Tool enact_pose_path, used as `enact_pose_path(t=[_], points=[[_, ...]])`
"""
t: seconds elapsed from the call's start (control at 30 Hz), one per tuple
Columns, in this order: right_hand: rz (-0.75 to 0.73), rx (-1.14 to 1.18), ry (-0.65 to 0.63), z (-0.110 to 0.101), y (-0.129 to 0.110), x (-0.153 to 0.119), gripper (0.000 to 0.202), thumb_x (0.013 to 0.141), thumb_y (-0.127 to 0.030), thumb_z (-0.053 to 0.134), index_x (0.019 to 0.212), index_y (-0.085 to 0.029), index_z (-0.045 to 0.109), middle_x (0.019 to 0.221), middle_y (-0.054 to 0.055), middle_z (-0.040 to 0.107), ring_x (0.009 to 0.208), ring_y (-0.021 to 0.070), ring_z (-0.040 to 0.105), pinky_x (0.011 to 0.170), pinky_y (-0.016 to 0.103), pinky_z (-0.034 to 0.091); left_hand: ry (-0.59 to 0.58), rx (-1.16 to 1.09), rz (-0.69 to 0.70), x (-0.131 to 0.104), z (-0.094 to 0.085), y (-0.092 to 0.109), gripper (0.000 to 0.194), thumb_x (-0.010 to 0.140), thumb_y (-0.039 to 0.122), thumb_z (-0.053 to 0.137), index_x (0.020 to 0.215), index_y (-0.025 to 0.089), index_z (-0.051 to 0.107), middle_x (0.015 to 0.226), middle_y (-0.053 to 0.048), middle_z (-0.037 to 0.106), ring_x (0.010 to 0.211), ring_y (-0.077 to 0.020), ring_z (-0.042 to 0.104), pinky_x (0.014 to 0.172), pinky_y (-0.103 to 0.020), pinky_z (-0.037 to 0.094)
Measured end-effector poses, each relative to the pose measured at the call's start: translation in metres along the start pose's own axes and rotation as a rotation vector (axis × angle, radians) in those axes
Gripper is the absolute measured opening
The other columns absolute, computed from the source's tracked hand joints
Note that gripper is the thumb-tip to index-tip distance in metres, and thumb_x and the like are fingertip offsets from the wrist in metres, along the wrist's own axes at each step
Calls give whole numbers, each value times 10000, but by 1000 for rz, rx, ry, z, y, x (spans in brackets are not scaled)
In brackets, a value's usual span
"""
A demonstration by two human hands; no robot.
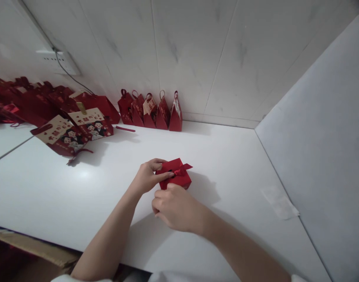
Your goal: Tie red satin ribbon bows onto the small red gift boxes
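Observation:
A small red gift box (183,181) rests on the white table, with a red ribbon (181,169) across its top and one ribbon end sticking out to the right. My left hand (148,176) grips the box from the left, its thumb pressed on the top beside the ribbon knot and a small dark hole. In front of the box is my right hand (175,207), closed, with its fingers curled at the near left edge. Whatever those fingers pinch is hidden from view.
Several red favor boxes with loops (150,111) stand in a row against the wall. To the left are printed red boxes (92,122) and a heap of red bags (29,100). A white tissue (280,201) lies at right, beside an upright panel (323,129).

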State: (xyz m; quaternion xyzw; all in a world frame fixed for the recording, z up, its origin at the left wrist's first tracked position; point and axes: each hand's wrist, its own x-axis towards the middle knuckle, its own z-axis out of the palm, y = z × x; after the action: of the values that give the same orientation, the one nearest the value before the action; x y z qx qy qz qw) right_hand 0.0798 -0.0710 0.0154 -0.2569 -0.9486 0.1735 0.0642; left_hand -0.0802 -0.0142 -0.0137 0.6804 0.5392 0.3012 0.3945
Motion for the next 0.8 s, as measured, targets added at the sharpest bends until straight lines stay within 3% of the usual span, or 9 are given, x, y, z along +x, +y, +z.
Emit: enact_pose_path(t=[0.1,0.2,0.3,0.4,0.47,0.53,0.63,0.8], points=[[3,153,-23,-10,2,-6,106,871,-151,627,781,-171,680,826,-2,690,706,132,601,716,286,423,-2,1,3,0,0,0,524,711,465,754,475,155,404,1121,-76,675,864,-207,645,715,-335,499],[54,426,-23,-25,8,-16,61,887,-189,617,911,-201,672,853,-12,699,734,129,621,667,250,434,-2,11,-8,-1,-1,1,476,722,456,748,487,156,462,1123,-78,672,903,-225,645,762,-352,493],[221,607,91,-40,22,-28,163,950,-267,524,1077,-237,623,878,-5,699,734,135,619,661,257,435,-44,-8,-11,-2,-4,1,411,757,418,721,516,158,512,1121,-79,665,916,-225,640,799,-364,478],[412,635,221,-50,42,-37,172,976,-306,452,1069,-241,581,861,-3,678,748,146,604,674,273,427,-133,-117,2,-2,-7,3,428,761,397,726,538,156,451,1138,-79,655,933,-213,630,833,-361,474],[493,619,235,-52,54,-41,193,987,-312,404,1078,-249,562,865,-3,661,749,152,587,666,280,418,-174,-189,15,-2,-9,3,400,745,391,752,609,164,451,1139,-75,654,944,-204,618,846,-358,473],[487,615,188,-52,63,-43,207,986,-299,390,1095,-258,562,937,6,657,795,157,583,693,290,419,-189,-236,29,-2,-9,4,320,735,374,772,764,179,520,1153,-71,647,946,-191,607,841,-350,476],[425,658,130,-50,69,-43,186,964,-301,439,1077,-252,578,1002,13,651,837,160,581,728,300,427,-189,-270,42,-3,-6,5,353,760,361,764,1014,210,570,1197,-76,623,971,-186,604,856,-344,483],[415,720,160,-45,70,-40,134,927,-329,508,917,-224,592,843,-7,619,730,143,536,657,279,405,-144,-224,88,-5,0,8,231,832,415,685,894,194,661,1194,-91,613,1065,-227,591,890,-345,478]])
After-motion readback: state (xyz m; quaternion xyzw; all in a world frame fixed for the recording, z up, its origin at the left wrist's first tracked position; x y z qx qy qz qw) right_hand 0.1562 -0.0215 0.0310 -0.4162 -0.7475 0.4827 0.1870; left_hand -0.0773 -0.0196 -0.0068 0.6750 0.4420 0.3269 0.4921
